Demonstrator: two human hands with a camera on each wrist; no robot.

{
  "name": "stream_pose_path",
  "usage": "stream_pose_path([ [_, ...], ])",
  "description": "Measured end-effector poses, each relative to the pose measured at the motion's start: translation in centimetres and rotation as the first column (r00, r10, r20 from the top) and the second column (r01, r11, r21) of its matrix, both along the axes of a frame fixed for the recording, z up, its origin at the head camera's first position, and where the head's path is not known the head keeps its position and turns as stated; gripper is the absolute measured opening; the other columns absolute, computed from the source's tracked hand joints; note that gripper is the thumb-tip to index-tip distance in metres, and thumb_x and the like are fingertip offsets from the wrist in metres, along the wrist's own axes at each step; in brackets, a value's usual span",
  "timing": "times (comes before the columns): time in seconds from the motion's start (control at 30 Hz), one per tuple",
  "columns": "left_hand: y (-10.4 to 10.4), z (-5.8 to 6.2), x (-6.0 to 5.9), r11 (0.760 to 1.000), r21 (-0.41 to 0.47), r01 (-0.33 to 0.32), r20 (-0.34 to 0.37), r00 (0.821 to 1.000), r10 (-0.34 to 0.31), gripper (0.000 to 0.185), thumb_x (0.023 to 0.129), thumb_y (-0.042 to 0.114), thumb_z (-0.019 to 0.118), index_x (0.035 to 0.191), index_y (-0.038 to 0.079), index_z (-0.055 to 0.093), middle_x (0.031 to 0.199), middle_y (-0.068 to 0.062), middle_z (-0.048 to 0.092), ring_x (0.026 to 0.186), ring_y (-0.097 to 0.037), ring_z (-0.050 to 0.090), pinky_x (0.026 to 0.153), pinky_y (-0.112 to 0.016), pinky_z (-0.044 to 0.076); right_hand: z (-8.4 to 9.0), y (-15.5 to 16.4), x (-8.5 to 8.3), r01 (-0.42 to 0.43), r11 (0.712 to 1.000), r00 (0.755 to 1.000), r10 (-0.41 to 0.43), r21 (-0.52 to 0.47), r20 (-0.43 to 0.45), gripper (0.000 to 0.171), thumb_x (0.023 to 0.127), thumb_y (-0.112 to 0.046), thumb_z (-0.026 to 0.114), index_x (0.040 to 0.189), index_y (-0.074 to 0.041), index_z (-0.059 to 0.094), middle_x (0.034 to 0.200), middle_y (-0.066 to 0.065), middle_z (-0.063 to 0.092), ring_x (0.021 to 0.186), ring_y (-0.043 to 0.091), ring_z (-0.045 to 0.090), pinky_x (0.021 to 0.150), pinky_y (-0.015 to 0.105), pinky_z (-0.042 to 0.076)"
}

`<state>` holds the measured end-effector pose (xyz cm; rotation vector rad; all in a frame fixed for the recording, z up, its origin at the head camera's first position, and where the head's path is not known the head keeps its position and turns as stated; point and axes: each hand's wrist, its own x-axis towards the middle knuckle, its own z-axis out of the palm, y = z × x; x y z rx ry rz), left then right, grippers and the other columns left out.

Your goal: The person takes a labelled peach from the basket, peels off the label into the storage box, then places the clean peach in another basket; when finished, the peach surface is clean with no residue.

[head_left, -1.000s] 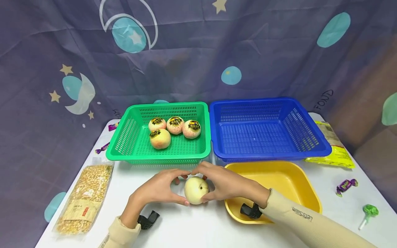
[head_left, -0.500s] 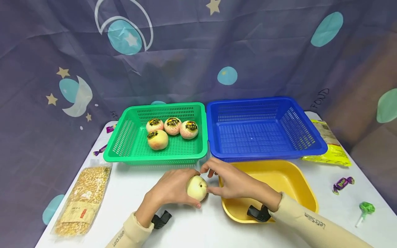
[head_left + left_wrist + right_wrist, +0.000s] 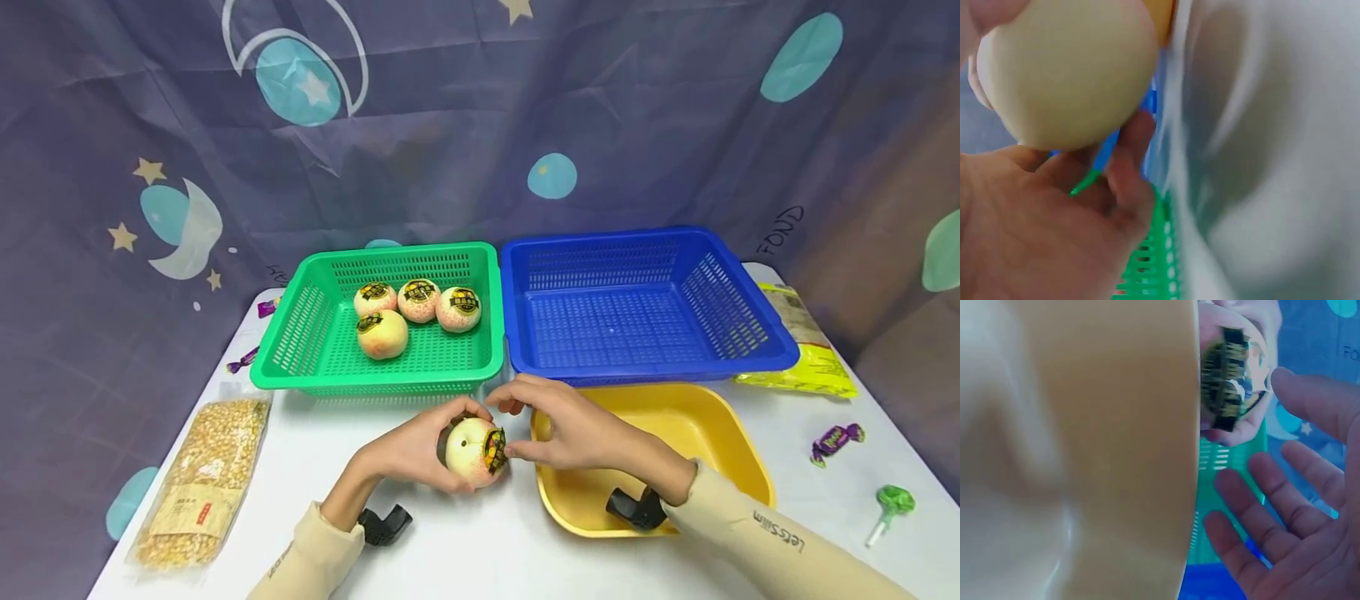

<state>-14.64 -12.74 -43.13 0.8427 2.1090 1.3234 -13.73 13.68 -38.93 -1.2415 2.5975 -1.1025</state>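
Note:
In the head view my left hand [image 3: 423, 446] grips a pale peach [image 3: 467, 442] from its left side, close over the white table. A black-and-gold sticker [image 3: 494, 450] shows on the peach's right side, facing my right hand [image 3: 573, 425]. That hand has its thumb tip right at the sticker's edge, with the fingers loosely bent and apart from the fruit. The right wrist view shows the sticker [image 3: 1229, 378] close up and the right fingers [image 3: 1272, 531] spread. In the left wrist view the bare pale side of the peach [image 3: 1072, 69] lies against the left fingers.
Behind stand a green basket [image 3: 378, 382] holding several stickered peaches and a blue basket [image 3: 652, 367]. A yellow bin [image 3: 750, 450] sits under the right forearm. Around them lie a bag of corn kernels [image 3: 210, 475], a yellow packet [image 3: 806, 342], a wrapped candy [image 3: 836, 442] and a green lollipop [image 3: 892, 504].
The peach has turned, bringing its sticker into view on the right. Both hands were round it; now the left grips it alone and the right has drawn back slightly, fingers off it.

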Motion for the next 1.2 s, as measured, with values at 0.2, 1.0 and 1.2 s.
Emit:
stream_pose_path([
  [0.2,-0.7,-1.4,-0.8,0.998,0.034,0.055,0.041,0.998,-0.057,0.076,0.069,0.010,0.088,0.135,0.017,0.051,0.134,-0.004,0.059,0.116,-0.016,0.059,0.101,-0.028,0.049,0.0,-0.2,-0.1,-0.030,1.000,1.000,0.030,0.005,0.000,0.048,0.083,-0.017,0.084,0.129,-0.015,0.067,0.112,-0.008,0.068,0.099,0.012,0.061,0.087,0.034,0.055],
  [1.0,-1.5,-1.4,-1.6,0.990,-0.117,0.082,-0.052,0.995,-0.088,0.076,0.063,0.026,0.097,0.130,0.029,0.059,0.127,0.012,0.064,0.119,-0.009,0.055,0.103,-0.036,0.042,-1.2,-2.9,-0.8,0.055,0.997,0.982,-0.064,0.053,0.180,0.005,0.089,-0.012,0.078,0.094,-0.011,0.078,0.085,-0.006,0.075,0.079,0.002,0.065,0.074,0.022,0.056],
  [1.2,-1.4,-1.0,-1.7,0.987,-0.141,0.078,-0.061,0.994,-0.087,0.075,0.062,0.025,0.098,0.127,0.031,0.059,0.126,0.014,0.064,0.118,-0.008,0.055,0.102,-0.037,0.043,-0.9,-3.2,-0.6,0.099,0.994,0.975,-0.104,0.035,0.194,0.010,0.087,-0.006,0.077,0.081,-0.013,0.074,0.073,-0.008,0.070,0.068,-0.003,0.058,0.065,0.018,0.052],
])
